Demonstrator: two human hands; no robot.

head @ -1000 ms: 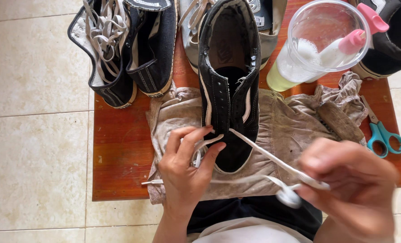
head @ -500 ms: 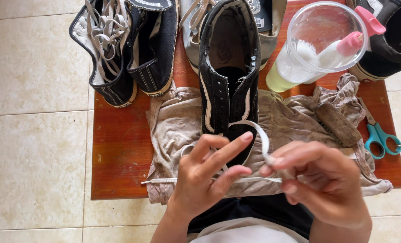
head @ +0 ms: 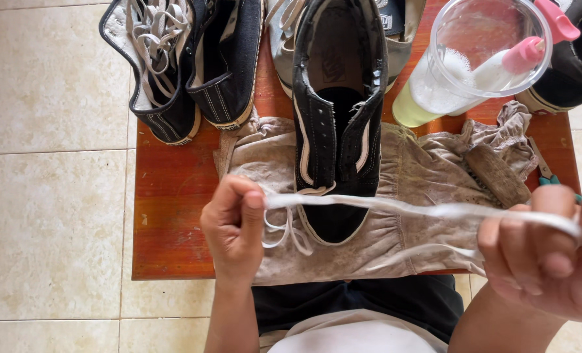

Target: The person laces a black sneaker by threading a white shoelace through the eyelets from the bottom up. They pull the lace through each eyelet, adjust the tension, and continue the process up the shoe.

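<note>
Left hand (head: 233, 225) & right hand (head: 547, 258) each pinch an end of white shoelace (head: 395, 208), stretched taut across black sneaker (head: 337, 117) on cloth (head: 428, 183), wooden surface (head: 173, 202); cup (head: 474, 62) at 1 o'clock.

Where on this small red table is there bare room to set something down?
Bare wood on the table shows left of the rag, below the dark shoes. The back edge is crowded: more shoes and the plastic cup.

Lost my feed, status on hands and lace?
Left hand and right hand both pinch the white lace, stretched taut between them. Black shoe on cloth beneath. Nothing in the way.
</note>
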